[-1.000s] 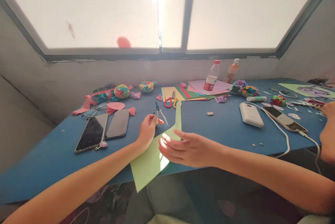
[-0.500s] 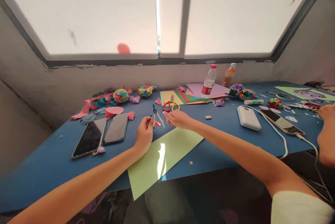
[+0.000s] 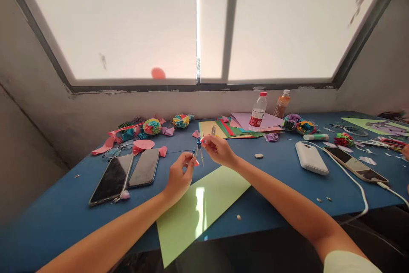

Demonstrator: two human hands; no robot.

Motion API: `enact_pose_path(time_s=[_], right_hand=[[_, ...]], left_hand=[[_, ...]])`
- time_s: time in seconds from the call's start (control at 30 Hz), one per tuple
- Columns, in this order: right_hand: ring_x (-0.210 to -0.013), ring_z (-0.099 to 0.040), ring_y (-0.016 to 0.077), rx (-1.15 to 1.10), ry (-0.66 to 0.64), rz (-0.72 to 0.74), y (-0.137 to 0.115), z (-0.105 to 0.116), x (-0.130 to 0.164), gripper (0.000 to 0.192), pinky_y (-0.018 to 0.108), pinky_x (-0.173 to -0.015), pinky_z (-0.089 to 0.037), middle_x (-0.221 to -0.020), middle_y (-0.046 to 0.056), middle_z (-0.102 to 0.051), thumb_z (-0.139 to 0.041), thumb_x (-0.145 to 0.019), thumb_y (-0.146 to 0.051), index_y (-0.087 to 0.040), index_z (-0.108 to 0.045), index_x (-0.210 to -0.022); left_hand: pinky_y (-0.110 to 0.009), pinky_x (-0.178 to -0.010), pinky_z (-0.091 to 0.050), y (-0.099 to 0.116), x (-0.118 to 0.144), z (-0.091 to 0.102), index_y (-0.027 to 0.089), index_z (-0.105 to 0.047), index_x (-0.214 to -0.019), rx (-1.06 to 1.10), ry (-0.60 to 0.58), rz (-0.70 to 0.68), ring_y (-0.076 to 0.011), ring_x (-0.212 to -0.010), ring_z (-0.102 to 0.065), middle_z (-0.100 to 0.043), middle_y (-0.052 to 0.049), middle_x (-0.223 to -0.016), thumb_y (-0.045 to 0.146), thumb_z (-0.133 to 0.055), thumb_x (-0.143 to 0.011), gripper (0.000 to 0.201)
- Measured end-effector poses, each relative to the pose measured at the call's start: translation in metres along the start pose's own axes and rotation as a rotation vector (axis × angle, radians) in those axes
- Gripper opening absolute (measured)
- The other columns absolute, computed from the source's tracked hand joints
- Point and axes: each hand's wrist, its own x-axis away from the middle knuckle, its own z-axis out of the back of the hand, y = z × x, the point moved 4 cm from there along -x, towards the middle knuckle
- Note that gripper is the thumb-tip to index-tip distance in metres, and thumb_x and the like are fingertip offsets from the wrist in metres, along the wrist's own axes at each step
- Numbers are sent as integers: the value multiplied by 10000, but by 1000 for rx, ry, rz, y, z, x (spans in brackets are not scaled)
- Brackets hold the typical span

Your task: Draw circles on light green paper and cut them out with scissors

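A drawing compass [image 3: 199, 144] with a blue head and thin metal legs is held upright above the table, its tips pointing down. My right hand [image 3: 217, 149] pinches it by the head. Closed at the lower left of the compass, my left hand [image 3: 181, 176] has a small blue-topped piece between thumb and finger, beside one leg; I cannot tell whether this is part of the compass. Beneath both hands lies a light green sheet of paper [image 3: 220, 196], slanting over the table's front edge. Scissors [image 3: 214, 130] behind my right hand are mostly hidden.
Two phones [image 3: 145, 167] lie to the left, near glasses [image 3: 113, 152] and paper flowers [image 3: 152, 126]. Coloured paper [image 3: 207, 129] and a water bottle [image 3: 257, 113] are at the back. On the right are a white power bank [image 3: 311, 159], a cabled phone [image 3: 354, 164] and paper scraps.
My right hand has moved up and left from beside the compass and taken hold of its head. The compass stands more upright. A co-worker's hand at the right has mostly left view.
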Motion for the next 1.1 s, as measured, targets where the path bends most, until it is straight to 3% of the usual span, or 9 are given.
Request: enact_pose_path(time_s=[0.1, 0.23, 0.37, 0.5, 0.67, 0.87, 0.97, 1.03, 1.1], right_hand=[[-489, -393, 74, -189, 11, -63, -1, -6, -2, 301, 219, -479, -329, -648, -13, -479, -499, -859, -425, -157, -553, -985], [-470, -446, 84, -437, -48, -266, 9, -14, -1, 301, 225, -446, -324, -594, -24, -485, -591, -783, -452, -166, -544, -865], [-418, -421, 66, -626, -154, -455, 19, -18, 2, 297, 211, -408, -260, -560, -35, -498, -591, -789, -441, -158, -557, -873], [-455, -420, 60, -850, -221, -662, 34, -29, 12, 282, 194, -431, -272, -558, -38, -501, -635, -753, -413, -158, -535, -820], [-455, -419, 64, -939, -233, -800, 48, -42, 20, 321, 186, -429, -288, -527, -45, -483, -690, -677, -406, -155, -510, -767], [-461, -419, 68, -974, -186, -854, 48, -41, 19, 273, 188, -428, -296, -531, -38, -467, -683, -693, -368, -132, -567, -766], [-453, -409, 70, -1053, -148, -935, 50, -40, 21, 161, 192, -435, -303, -516, -24, -467, -638, -726, -274, -126, -575, -714], [-451, -406, 72, -1097, -95, -1003, 54, -38, 22, 116, 195, -446, -319, -516, -18, -465, -578, -759, -230, -128, -577, -705], [-451, -406, 73, -1121, -40, -1050, 59, -35, 22, 117, 194, -453, -331, -518, -17, -460, -528, -787, -210, -134, -574, -710]], left_hand=[[-218, -516, -382, -1, -3, 3, 194, -534, -861, -68, -19, -9, -126, -643, -578, -657, -12, -744, 363, -458, -875, 187], [-224, -541, -399, -6, -8, 2, 196, -531, -849, -72, -80, 21, -131, -658, -595, -653, -7, -726, 343, -467, -862, 160], [-251, -611, -437, -10, -9, -2, 183, -530, -825, 50, -133, 72, -139, -664, -598, -625, -13, -700, 376, -503, -832, 195], [-252, -572, -431, -17, -9, -9, 167, -528, -834, 211, -217, 186, -138, -631, -580, -615, -17, -655, 431, -544, -796, 267], [-263, -579, -433, -27, -12, -14, 158, -533, -821, 334, -273, 338, -143, -626, -586, -631, -21, -637, 455, -594, -743, 313], [-254, -598, -425, -34, -12, -19, 161, -533, -828, 376, -338, 396, -148, -653, -600, -621, -17, -647, 449, -573, -760, 299], [-273, -623, -441, -32, -15, -11, 163, -546, -813, 176, -337, 360, -167, -692, -610, -632, -48, -719, 442, -434, -839, 301], [-295, -643, -437, -28, -19, 4, 157, -578, -847, -236, -274, 282, -201, -753, -616, -648, -86, -814, 402, -384, -863, 313], [-322, -650, -425, -24, -21, 21, 125, -611, -892, -758, -217, 288, -257, -816, -618, -647, -144, -880, 383, -390, -865, 340]])
